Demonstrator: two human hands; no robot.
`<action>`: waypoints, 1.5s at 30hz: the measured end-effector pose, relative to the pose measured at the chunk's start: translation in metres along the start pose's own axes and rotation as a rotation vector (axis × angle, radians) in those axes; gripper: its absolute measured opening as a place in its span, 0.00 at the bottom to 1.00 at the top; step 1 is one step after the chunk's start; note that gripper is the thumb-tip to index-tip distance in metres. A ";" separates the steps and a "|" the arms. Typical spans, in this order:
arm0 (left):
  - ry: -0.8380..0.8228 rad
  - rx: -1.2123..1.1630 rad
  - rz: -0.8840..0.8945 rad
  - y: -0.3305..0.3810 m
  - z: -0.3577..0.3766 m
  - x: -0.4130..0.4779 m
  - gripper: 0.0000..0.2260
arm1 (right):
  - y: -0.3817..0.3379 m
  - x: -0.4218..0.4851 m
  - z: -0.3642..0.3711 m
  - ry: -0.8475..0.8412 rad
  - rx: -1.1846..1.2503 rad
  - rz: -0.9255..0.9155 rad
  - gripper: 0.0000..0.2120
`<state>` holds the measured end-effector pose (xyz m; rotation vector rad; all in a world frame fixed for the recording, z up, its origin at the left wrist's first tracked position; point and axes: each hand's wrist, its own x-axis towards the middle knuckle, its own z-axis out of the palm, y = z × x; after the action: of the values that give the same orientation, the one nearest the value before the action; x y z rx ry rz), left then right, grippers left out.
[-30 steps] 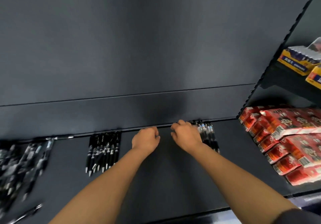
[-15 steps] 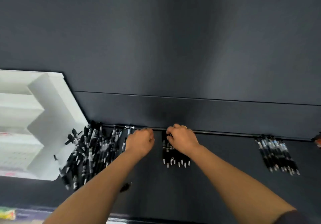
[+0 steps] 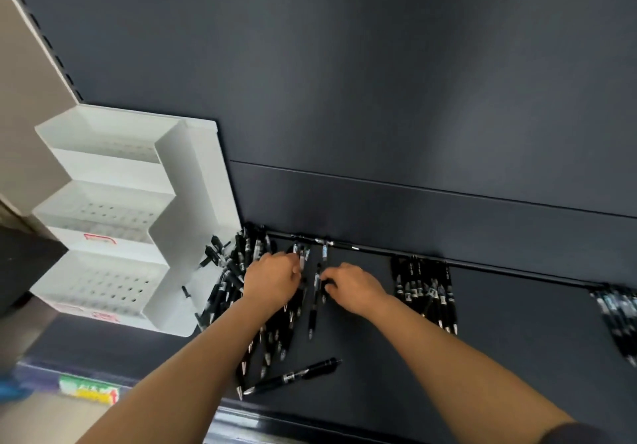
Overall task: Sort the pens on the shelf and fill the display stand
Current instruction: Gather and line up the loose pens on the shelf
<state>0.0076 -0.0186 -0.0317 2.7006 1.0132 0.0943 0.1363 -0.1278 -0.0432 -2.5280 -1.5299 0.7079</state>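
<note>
Shelf: dark grey metal shelf (image 3: 379, 374), flat, backed by a plain dark panel (image 3: 379, 98).
Stand: white plastic three-tier display stand (image 3: 193, 209), stood at the shelf's left end against the panel; rows of small holes in each tier, none of them filled as far as visible.
Heap: loose heap of black click pens (image 3: 224, 292), lay just beside the stand's right wall and touching it, pens crossed at all angles, spread forward under the left forearm.
Left grip (image 3: 272, 280): knuckles up over the heap, fingers curled round a few black pens with pale tops (image 3: 302, 257) that stuck out beyond the knuckles toward the panel.
Right grip (image 3: 355, 286): fingers curled, tips at a single black pen (image 3: 315, 302) lying front to back between the two hands; pinching or only touching, cannot tell.
Sorted rows: neat row of black pens (image 3: 425, 292) just right of the right wrist, tips forward; blurred second row of black pens (image 3: 617, 316) well apart at the right edge.
Stray: lone black pen (image 3: 293, 376), lay slantwise near the shelf's front.
Front edge: green and yellow label (image 3: 89, 390), blurred.
</note>
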 end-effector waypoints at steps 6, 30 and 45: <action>-0.015 0.060 0.055 0.003 0.010 -0.001 0.09 | -0.012 0.010 0.001 -0.038 -0.004 0.079 0.11; -0.033 0.121 0.020 0.001 0.013 0.004 0.13 | -0.046 0.008 0.025 -0.016 -0.009 0.274 0.38; -0.132 0.380 0.082 0.038 0.032 0.011 0.15 | -0.016 -0.010 0.019 0.100 0.086 0.316 0.15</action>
<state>0.0449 -0.0453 -0.0532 3.0377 0.9623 -0.2873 0.1116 -0.1315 -0.0516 -2.7217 -1.0575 0.6533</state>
